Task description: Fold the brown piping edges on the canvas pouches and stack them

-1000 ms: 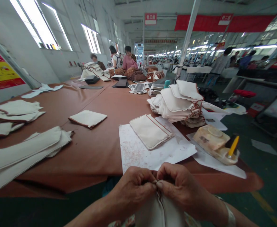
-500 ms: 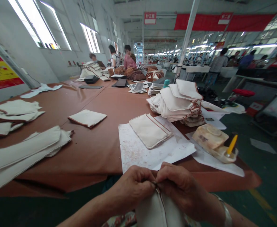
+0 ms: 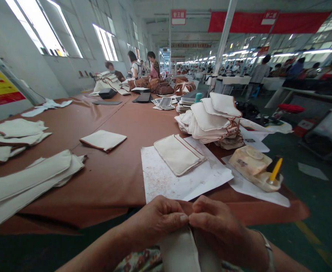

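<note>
A cream fabric piece (image 3: 180,249) with a seam down its middle hangs over my lap, below the table's front edge. My left hand (image 3: 166,217) pinches its upper end with thumb and fingers. Right against it, my right hand (image 3: 215,219) grips the same end, its fingers curled, so the two hands meet at the seam. The spot between the fingertips is mostly hidden. Just beyond my hands, a cream pouch-like piece (image 3: 177,155) with brown edging lies on a white paper sheet (image 3: 160,181) sprinkled with brown bits.
A stack of cream pieces (image 3: 211,121) stands at the right. Near the right corner sits a cut plastic container (image 3: 251,162) with a yellow-handled tool (image 3: 276,170). More cream pieces (image 3: 36,181) lie at left on the brown-covered table (image 3: 112,177). People (image 3: 134,68) are at the far end.
My fingers have shifted at the end of the fabric piece, the left thumb now lying flatter along it. The view has moved slightly. At the far end, one person has turned and straightened.
</note>
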`<state>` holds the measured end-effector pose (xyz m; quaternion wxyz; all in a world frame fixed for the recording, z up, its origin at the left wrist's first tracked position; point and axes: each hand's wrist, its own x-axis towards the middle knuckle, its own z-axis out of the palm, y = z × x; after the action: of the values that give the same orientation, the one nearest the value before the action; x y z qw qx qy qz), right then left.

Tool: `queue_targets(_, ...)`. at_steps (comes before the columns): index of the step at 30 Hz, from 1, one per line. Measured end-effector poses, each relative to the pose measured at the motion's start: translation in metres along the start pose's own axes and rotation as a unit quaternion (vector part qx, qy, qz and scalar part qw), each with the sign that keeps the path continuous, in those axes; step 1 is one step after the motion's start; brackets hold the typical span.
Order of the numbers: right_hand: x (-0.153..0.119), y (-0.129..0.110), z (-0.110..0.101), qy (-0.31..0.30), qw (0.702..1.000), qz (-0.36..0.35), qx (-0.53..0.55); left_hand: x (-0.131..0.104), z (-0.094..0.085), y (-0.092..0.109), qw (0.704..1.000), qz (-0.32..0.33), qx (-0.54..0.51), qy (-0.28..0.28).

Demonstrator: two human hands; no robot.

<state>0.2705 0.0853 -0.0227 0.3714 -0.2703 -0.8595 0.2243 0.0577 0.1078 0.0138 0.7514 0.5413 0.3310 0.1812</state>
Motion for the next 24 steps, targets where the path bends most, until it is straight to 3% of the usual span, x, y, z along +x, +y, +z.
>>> queue_targets(5,0.0,-0.007,-0.004,0.013,0.996,0.012,0.093,-0.005,0.008,0.012,0.981,0.061,0.183,0.015)
queue_targets(7,0.001,-0.01,-0.009,0.0,0.98,0.092,0.178,-0.007,0.01,0.015,0.966,0.085,0.242,0.024)
queue_targets(11,0.009,-0.011,-0.019,-0.041,0.914,0.266,0.304,-0.008,0.009,0.014,0.93,0.111,0.348,0.043)
queue_targets(16,0.022,-0.009,-0.027,-0.145,0.928,0.249,0.237,-0.011,0.009,0.01,0.872,0.144,0.463,0.062)
queue_targets(19,0.023,-0.007,-0.025,-0.138,0.926,0.235,0.259,-0.012,0.011,0.01,0.854,0.175,0.483,0.083)
queue_targets(21,0.021,-0.005,-0.021,-0.109,0.918,0.242,0.294,-0.012,0.01,0.012,0.862,0.179,0.466,0.095)
queue_targets(24,0.017,-0.003,-0.017,-0.079,0.916,0.245,0.307,-0.012,0.004,0.014,0.925,0.125,0.355,0.054)
